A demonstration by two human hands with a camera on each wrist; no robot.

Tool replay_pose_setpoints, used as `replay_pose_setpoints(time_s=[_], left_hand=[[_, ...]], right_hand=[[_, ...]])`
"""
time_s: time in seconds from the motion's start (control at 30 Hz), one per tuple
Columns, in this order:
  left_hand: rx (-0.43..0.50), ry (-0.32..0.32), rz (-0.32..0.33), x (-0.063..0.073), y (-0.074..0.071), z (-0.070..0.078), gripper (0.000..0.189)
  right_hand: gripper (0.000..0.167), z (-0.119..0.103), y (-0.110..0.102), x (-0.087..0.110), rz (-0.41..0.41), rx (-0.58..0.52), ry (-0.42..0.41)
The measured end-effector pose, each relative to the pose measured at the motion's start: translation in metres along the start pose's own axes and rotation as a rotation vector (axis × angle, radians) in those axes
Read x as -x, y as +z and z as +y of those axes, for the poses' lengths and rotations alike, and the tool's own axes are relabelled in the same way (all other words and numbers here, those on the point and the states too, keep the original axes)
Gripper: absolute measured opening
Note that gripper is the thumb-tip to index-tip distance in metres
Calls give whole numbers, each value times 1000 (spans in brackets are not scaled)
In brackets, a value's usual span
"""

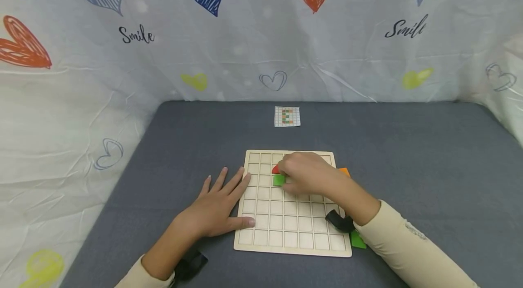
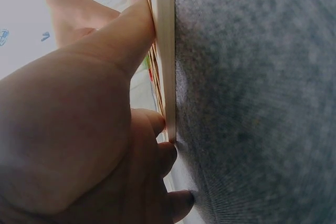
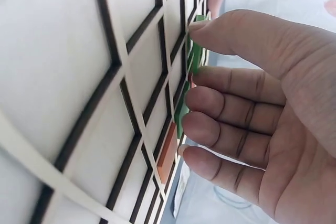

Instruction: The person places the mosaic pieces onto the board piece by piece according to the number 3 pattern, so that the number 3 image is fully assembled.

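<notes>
Desk [image 1: 429,179] stretched wide and grey, and on it sat the pale gridded board [image 1: 286,222], flat and set almost straight to the person. Left hand [image 1: 216,208], over at the board's left edge, fingers spread, thumb lying across the near-left cells: a steadying job, by the look of it! Up top it was the right hand [image 1: 308,172], clearly the nearer to the action, reaching in on a slant from the lower right. Well beyond the board lay a small patterned card [image 1: 288,116]. And the grip? Thumb and forefinger looked to be pinching a green piece [image 3: 198,51] right at the fingertips, above the board's upper rows. Everything turned on that left side: in the head view a green square [image 1: 278,181] sat immediately left of the fingertips, a red piece [image 1: 275,170] just past it. Was that square the one in the pinch? Impossible to tell! No long axis showed, so matching edges to grid lines seemed the thing to watch.
</notes>
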State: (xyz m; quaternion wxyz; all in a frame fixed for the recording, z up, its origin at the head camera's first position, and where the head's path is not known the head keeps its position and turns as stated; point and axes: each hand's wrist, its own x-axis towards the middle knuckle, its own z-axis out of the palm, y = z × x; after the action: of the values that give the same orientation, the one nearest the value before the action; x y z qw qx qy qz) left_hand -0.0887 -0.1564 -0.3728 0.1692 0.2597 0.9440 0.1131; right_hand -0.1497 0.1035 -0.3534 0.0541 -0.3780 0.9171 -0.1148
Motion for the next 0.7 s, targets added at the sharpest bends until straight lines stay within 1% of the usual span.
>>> replay_pose_setpoints(time_s=[0.27,0.47,0.7], left_hand=[[-10,-8,-3,0,0,2,99],[4,-2,4,0,-1,1,99],[-2,-6,4,0,0,0,100]], right_hand=[[13,-1,2,-4,-10,-23,-2],[13,-2,3,-5,-12,-23,-13],[13,-3,5,-5,-3,-7,-34]])
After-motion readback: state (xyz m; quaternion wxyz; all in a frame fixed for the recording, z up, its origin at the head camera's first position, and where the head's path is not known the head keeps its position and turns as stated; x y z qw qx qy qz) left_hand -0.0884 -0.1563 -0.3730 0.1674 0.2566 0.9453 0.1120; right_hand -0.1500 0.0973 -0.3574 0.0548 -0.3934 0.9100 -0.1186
